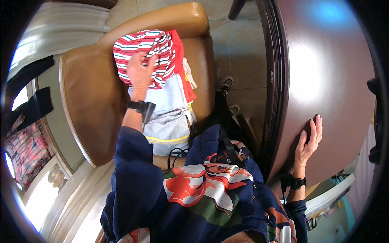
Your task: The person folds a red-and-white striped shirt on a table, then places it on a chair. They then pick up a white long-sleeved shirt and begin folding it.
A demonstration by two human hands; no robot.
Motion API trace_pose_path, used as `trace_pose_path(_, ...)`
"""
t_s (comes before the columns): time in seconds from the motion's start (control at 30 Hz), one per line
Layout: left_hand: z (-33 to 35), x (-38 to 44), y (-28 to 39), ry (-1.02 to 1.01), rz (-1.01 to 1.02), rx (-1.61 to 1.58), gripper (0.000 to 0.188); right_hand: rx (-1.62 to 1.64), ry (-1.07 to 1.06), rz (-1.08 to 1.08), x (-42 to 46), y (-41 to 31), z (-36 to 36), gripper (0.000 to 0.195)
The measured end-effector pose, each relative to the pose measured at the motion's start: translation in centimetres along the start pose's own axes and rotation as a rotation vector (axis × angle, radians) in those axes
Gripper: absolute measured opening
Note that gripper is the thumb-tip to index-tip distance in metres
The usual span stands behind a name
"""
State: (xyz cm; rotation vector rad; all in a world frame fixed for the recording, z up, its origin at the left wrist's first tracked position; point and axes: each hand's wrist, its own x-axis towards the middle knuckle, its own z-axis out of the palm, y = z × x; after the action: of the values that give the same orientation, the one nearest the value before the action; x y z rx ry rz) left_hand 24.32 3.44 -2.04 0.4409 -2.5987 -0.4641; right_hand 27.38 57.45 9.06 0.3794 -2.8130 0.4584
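Note:
My left hand [140, 71] is over a red, white and dark striped garment [165, 65]. Its fingers are bent, with a gap between thumb and fingers; it is slightly blurred, and I cannot tell how firmly it touches the cloth. The garment lies bunched on a pile of clothing. Red cloth [179, 54], a pale folded garment [168, 92] and a grey garment with a yellow stripe [167, 133] show around and below it. The pile rests on a brown leather chair [199, 60]. To the right, my right hand [308, 142] rests on the glossy dark table [331, 91], holding nothing, thumb apart.
The chair's padded backrest [88, 103] rises on the left and its armrest [170, 15] at the far end. A black cable [176, 155] loops near my lap. Sheer curtains [73, 21] hang beyond. The table's thick edge [278, 91] runs along the right.

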Motion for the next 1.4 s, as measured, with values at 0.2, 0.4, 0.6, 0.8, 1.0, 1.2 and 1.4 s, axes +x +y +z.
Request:
trace_pose_path(0.2, -0.1, -2.5, 2.7, -0.263, -0.065, -0.047, 0.012, 0.008, 0.007, -0.009, 0.3, 0.1, 0.1, 0.039)
trace_pose_path(0.4, -0.5, -1.0, 1.4, -0.66, -0.107, 0.023, 0.019, 0.001, 0.0, -0.011, 0.2, 0.2, 0.1, 0.039)
trace_pose_path(0.6, -0.2, 1.5, 4.4, -0.373, -0.017, 0.142, 0.022, -0.013, -0.005, 0.008, 0.1, 0.1, 0.0, 0.04)
trace_pose_path(0.8, 3.7, 1.3, 3.9, -0.353, 0.194, 0.093, 0.014, -0.009, -0.011, 0.013, 0.1, 0.0, 0.3, 0.041)
trace_pose_path(1.0, 1.4, 4.0, 1.3, -0.259, 0.174, 0.026, 0.014, -0.007, -0.009, 0.016, 0.2, -0.2, -0.2, 0.041)
trace_pose_path(1.2, -0.1, 10.0, -7.5, -0.021, -0.185, 0.366, 0.032, -0.006, -0.006, 0.012, 0.2, -0.3, -0.5, 0.039)
trace_pose_path(1.4, -0.4, 10.9, -9.7, -0.174, -0.264, 0.387, 0.037, -0.006, -0.014, 0.03, -0.1, -0.4, -0.7, 0.04)
